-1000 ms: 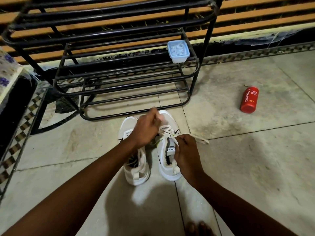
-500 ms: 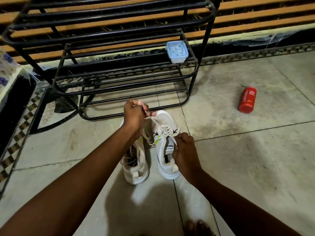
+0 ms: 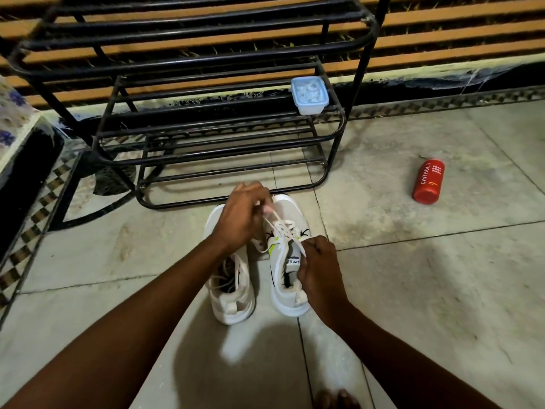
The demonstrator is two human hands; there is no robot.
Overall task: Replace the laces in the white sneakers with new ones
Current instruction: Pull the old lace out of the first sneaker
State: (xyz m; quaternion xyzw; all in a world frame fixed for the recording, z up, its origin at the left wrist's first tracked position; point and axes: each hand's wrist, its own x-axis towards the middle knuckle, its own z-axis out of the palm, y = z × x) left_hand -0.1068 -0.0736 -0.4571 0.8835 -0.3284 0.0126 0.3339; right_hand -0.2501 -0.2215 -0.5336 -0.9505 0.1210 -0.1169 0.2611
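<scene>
Two white sneakers stand side by side on the tiled floor, toes toward the rack. The right sneaker point(image 3: 287, 278) has a white lace point(image 3: 281, 231) crossed over its tongue. My left hand point(image 3: 241, 219) hovers above the toe area and pinches one strand of that lace, pulling it up taut. My right hand point(image 3: 317, 267) sits at the shoe's right side near the tongue and pinches the other strand. The left sneaker point(image 3: 231, 293) lies partly under my left forearm, with loose laces inside its opening.
A black metal shoe rack point(image 3: 188, 122) stands just beyond the sneakers, with a small lidded plastic box point(image 3: 309, 94) on its right end. A red bottle point(image 3: 428, 182) lies on the floor to the right. My toes point(image 3: 336, 399) show at the bottom edge.
My left hand first rose from the shoe's toe, drawing the lace up and left, and has since shifted slightly right. My right hand stayed beside the tongue.
</scene>
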